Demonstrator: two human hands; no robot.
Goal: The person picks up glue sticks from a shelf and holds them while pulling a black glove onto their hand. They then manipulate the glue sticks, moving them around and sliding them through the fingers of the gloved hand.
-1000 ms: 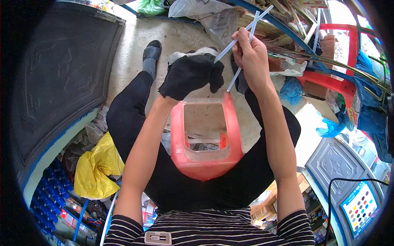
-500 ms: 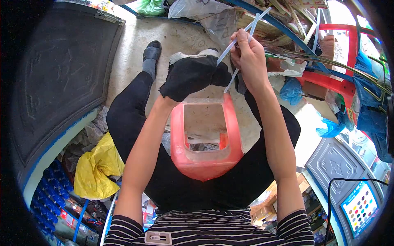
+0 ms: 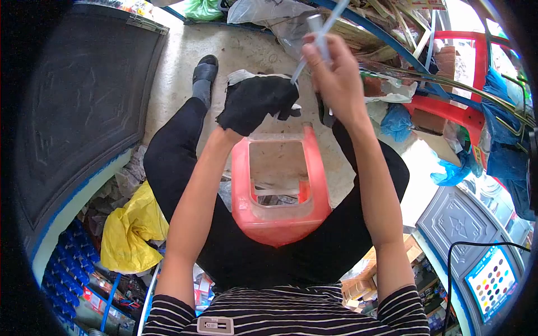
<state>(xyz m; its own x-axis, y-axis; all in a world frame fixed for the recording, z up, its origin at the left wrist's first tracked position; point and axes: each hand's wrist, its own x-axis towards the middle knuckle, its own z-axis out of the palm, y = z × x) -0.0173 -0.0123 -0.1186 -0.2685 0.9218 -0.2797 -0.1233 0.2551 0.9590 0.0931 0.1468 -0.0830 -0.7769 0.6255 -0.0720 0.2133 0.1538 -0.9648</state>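
My left hand (image 3: 258, 101), in a black glove with pale cloth along its far edge, is curled above the front of a pink plastic stool (image 3: 320, 179). The lower end of a thin whitish plastic strip (image 3: 336, 15) meets the glove's right edge, seemingly pinched there. My bare right hand (image 3: 339, 78), blurred by motion, is closed around that strip and a second whitish strip (image 3: 315, 23) that crosses it. Part of this second strip is hidden behind the fingers. The stool stands between my knees, with a large rectangular opening in it.
A dark panelled door (image 3: 84, 84) stands on the left, and a yellow bag (image 3: 131, 232) lies below it. Blue metal shelving (image 3: 386, 36) with long rods and scraps is at the upper right. A grey panel (image 3: 457, 221) and a colour chart (image 3: 493, 283) are at the lower right.
My right hand has turned and shifted slightly up and left, swinging the second strip's top leftward. My left hand has drawn slightly left, and its fingers have shifted beneath the glove's edge.
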